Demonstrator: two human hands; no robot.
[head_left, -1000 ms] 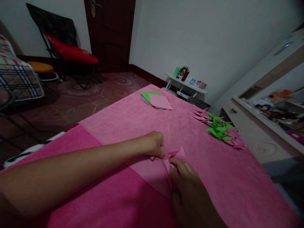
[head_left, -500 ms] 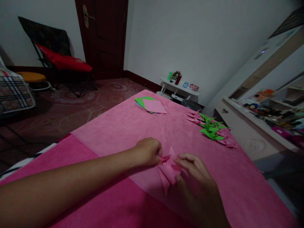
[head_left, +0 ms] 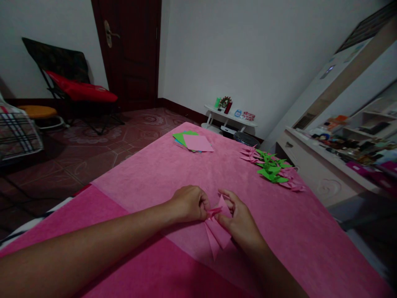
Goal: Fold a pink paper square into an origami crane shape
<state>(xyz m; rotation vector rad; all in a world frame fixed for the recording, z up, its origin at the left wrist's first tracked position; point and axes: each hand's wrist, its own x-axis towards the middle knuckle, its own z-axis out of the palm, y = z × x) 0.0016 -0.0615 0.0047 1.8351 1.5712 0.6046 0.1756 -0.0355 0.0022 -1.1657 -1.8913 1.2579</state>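
Note:
A folded pink origami paper piece [head_left: 218, 233] lies between my hands, low over the cloth, its pointed flaps fanned toward me and one point sticking up. My left hand [head_left: 191, 203] is closed, its fingertips pinching the paper's left end. On the right side, my right hand [head_left: 240, 215] grips the same paper, thumb on the near face and fingers behind the upright point. My fingers hide part of the middle folds.
A pink cloth [head_left: 149, 174] covers the surface. Square paper sheets [head_left: 198, 143] are stacked at the far side. Several green and pink folded paper pieces [head_left: 273, 171] sit in a group at the right. A cabinet [head_left: 313, 165] stands beyond the right edge.
My right hand has moved up and left along the paper, bringing its thumb onto the middle folds. My left hand keeps its pinch. The view has shifted slightly.

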